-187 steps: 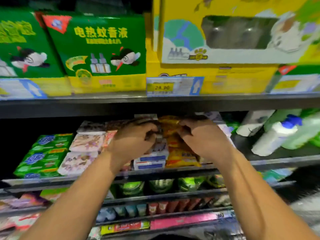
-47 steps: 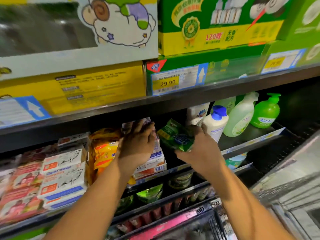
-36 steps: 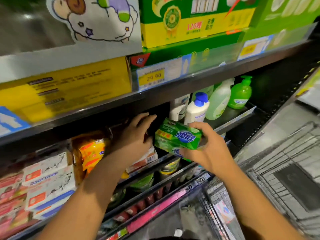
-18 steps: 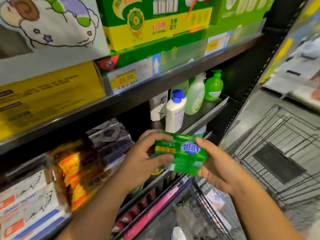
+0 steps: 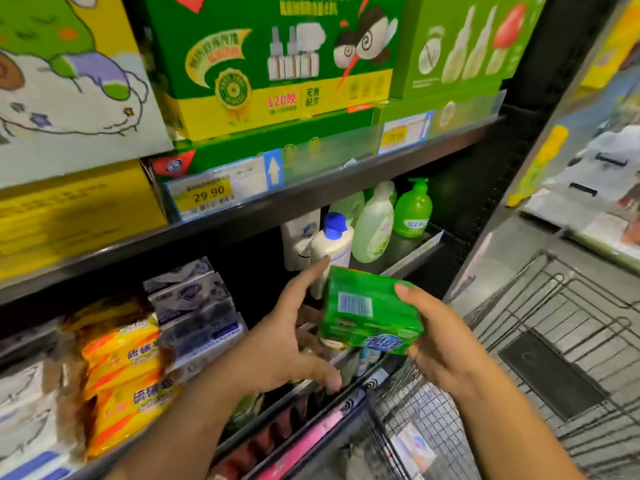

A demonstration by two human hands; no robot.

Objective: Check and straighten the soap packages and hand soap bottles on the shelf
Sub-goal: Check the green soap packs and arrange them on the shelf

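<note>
In front of a shop shelf (image 5: 415,249), seen from a head cam looking down: the R hand (image 5: 446,344) grips the right end of a green soap pkg (image 5: 367,306), thumb on its top face, the rest of the hand wrapped beneath, barcode side up. The pkg is off the shelf, held in the air just below and in front of the hand soap bottles: a white bottle w/ blue cap (image 5: 332,244), a pale green bottle (image 5: 374,226) and a green pump bottle (image 5: 412,213), all upright. Its long axis runs approx left-right, about parallel to the shelf edge, right end dipping a little. The L hand (image 5: 277,341) is spread wide and holds nothing, forefinger pointing up toward the white bottle, thumb low; it sits just beside the pkg's left end, contact can't be made out. A dark gap on the shelf lies behind the L hand, between grey-white soap boxes (image 5: 197,306) and the bottles; yellow soap packs (image 5: 121,358) sit further left. Likely step: checking the pkg. To shelve it, it must travel away from the body and slightly left into that gap; the L hand is nearer the gap, the R hand has the hold. A wire cart (image 5: 554,341) stands at right
</note>
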